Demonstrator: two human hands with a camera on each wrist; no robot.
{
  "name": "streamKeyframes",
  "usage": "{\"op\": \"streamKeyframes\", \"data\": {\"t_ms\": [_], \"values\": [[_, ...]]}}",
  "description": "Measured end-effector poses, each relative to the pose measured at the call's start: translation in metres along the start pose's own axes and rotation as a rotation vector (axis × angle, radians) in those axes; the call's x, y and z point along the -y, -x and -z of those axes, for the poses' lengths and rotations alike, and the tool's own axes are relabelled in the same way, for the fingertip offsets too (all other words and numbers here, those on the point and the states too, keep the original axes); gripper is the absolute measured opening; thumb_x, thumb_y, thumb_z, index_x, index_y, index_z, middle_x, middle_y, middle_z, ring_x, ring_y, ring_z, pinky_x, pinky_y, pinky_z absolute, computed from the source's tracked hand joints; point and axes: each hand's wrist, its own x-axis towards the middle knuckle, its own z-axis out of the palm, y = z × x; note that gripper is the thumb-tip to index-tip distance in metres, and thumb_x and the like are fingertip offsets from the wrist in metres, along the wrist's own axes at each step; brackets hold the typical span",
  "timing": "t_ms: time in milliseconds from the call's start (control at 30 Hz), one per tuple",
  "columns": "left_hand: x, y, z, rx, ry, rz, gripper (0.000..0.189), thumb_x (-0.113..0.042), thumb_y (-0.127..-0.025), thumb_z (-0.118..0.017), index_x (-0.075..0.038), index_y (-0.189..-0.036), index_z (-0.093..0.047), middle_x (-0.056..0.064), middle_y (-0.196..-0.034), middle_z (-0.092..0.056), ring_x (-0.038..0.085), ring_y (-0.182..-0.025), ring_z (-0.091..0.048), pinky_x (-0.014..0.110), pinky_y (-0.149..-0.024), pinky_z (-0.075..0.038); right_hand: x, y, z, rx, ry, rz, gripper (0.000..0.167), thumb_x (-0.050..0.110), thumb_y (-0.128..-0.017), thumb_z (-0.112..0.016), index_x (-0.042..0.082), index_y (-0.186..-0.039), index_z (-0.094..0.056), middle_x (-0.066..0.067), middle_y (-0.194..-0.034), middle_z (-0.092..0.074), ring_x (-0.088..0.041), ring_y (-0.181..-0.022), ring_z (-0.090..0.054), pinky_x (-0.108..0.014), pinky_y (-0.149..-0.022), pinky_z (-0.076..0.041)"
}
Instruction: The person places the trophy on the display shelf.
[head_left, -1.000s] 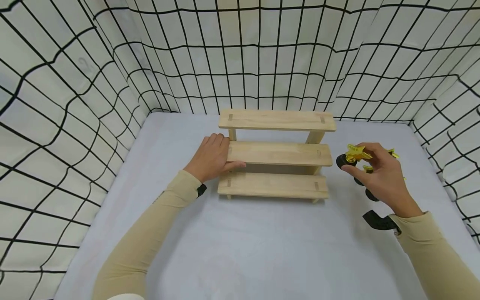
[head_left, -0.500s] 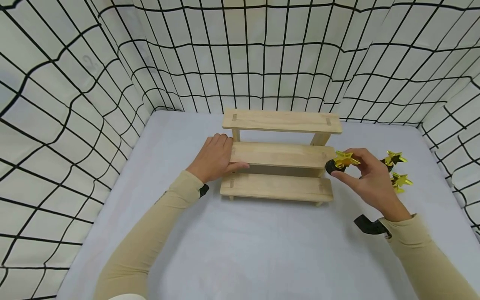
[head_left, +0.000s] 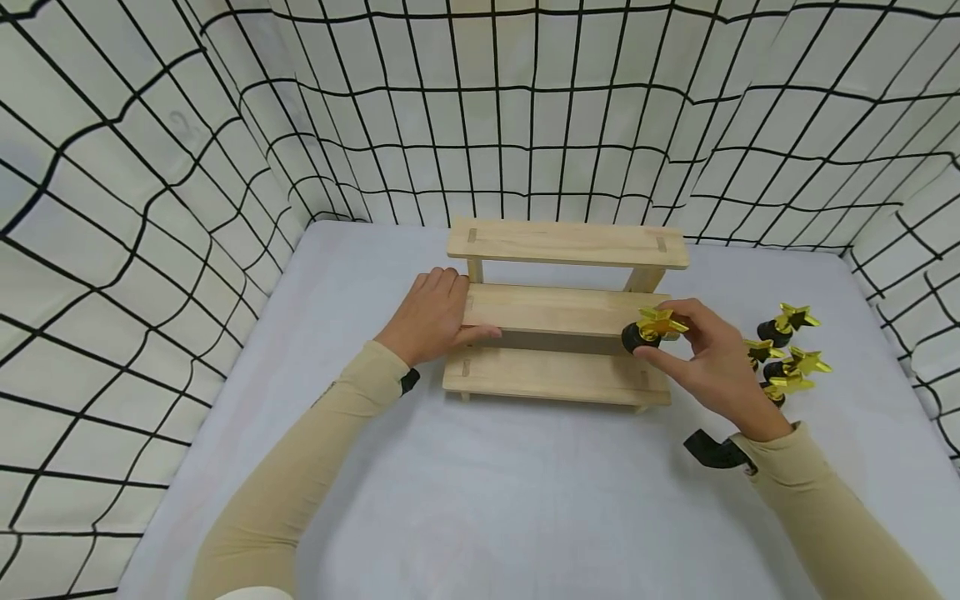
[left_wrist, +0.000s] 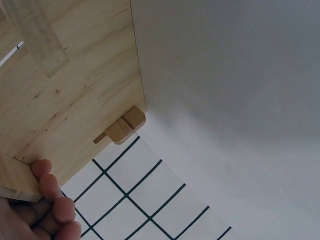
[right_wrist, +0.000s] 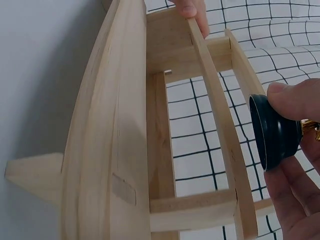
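Observation:
A three-tier wooden shelf stands on the white table. At its left end my left hand grips the middle board; in the left wrist view the curled fingers wrap the board's edge. My right hand pinches a small star trophy by its black round base, gold star toward the palm. The trophy hangs in the air, tilted, in front of the right end of the middle board. In the right wrist view the base shows between thumb and fingers, apart from the boards.
Several more gold star trophies with black bases are grouped on the table to the right of the shelf, partly behind my right hand. White walls with black netting enclose the table's back and sides.
My right hand has carried the trophy leftward from the group to the right end of the shelf. The other trophies have come into fuller view. My left hand keeps its grip on the shelf.

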Motion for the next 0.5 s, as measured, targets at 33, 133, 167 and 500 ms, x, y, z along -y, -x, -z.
{"op": "streamKeyframes", "data": {"t_ms": [33, 133, 167, 500], "values": [[0.000, 0.000, 0.000, -0.003, 0.001, 0.000, 0.083, -0.078, -0.087, -0.062, 0.002, -0.107, -0.059, 0.016, -0.095, -0.061, 0.034, -0.094, -0.057, 0.041, -0.080, -0.044, 0.001, -0.001, -0.002, 0.005, -0.003, 0.006, 0.062, -0.019, -0.070, -0.085, -0.002, -0.124, -0.060, 0.022, -0.121, -0.057, 0.009, -0.113, -0.059, -0.004, -0.099, -0.044], [0.000, 0.000, 0.000, -0.008, 0.003, 0.001, 0.082, -0.077, -0.086, -0.063, 0.002, -0.106, -0.059, 0.016, -0.095, -0.061, 0.035, -0.095, -0.058, 0.041, -0.079, -0.044, 0.002, -0.002, -0.006, 0.023, -0.019, 0.013, 0.061, -0.018, -0.070, -0.085, -0.001, -0.123, -0.060, 0.020, -0.119, -0.058, 0.007, -0.109, -0.060, -0.005, -0.096, -0.047], [0.000, 0.000, 0.000, -0.010, 0.002, -0.001, 0.082, -0.078, -0.087, -0.061, 0.002, -0.106, -0.059, 0.016, -0.095, -0.061, 0.035, -0.095, -0.058, 0.041, -0.079, -0.044, 0.003, -0.002, -0.008, 0.030, -0.018, 0.015, 0.061, -0.017, -0.070, -0.086, 0.000, -0.123, -0.060, 0.019, -0.118, -0.059, 0.007, -0.107, -0.060, -0.006, -0.095, -0.047], [0.000, 0.001, 0.000, -0.030, -0.018, -0.011, 0.082, -0.077, -0.087, -0.061, 0.002, -0.105, -0.059, 0.016, -0.093, -0.061, 0.033, -0.090, -0.057, 0.040, -0.076, -0.044, 0.009, -0.006, -0.025, 0.084, -0.062, 0.015, 0.058, -0.014, -0.072, -0.087, 0.002, -0.121, -0.062, 0.009, -0.115, -0.062, 0.002, -0.104, -0.059, -0.007, -0.094, -0.048]]}}
